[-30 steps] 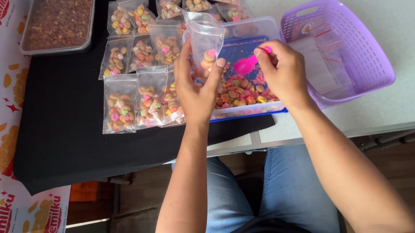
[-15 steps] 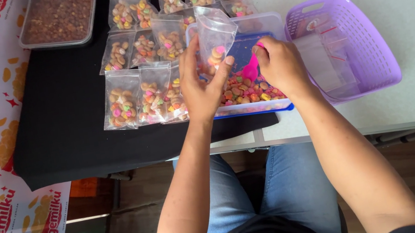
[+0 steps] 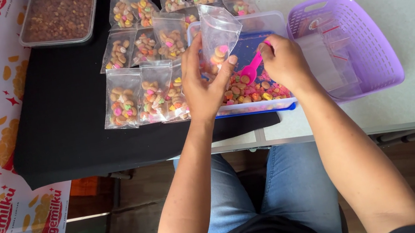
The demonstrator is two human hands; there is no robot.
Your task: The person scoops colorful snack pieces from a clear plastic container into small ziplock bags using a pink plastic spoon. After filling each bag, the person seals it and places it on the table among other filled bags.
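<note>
the left hand (image 3: pixel 205 80) has lifted the small clear plastic bag (image 3: pixel 217 38) a little higher than a second ago and now pinches it by its lower part, mouth tilted toward the right. the right hand (image 3: pixel 283 60) has shifted with it: clenched around the handle of a pink scoop (image 3: pixel 250 70), it has the scoop's bowl down near the colourful mix rather than up at the bag. judging by this, one portion has gone in and the scoop is back at the supply for more, so the bag looks only partly filled.

the bag is transparent and glossy, with a handful of beige and pink pieces settled in its lower half, the upper half empty and creased. it hangs in the air just above the left end of the clear plastic tub (image 3: pixel 270 23), which sits on a blue lid and holds a loose layer of small biscuits with coloured icing tops.

to the left, rows of filled bags (image 3: pixel 149 90) lie flat on a black cloth (image 3: pixel 66 118) over the tabletop (image 3: pixel 410 7). a metal tray of brown crumbs (image 3: pixel 59 14) stands at the far left corner. right of the tub, touching it, a purple basket (image 3: pixel 380 63) holds empty zip bags (image 3: pixel 325 58).
</note>
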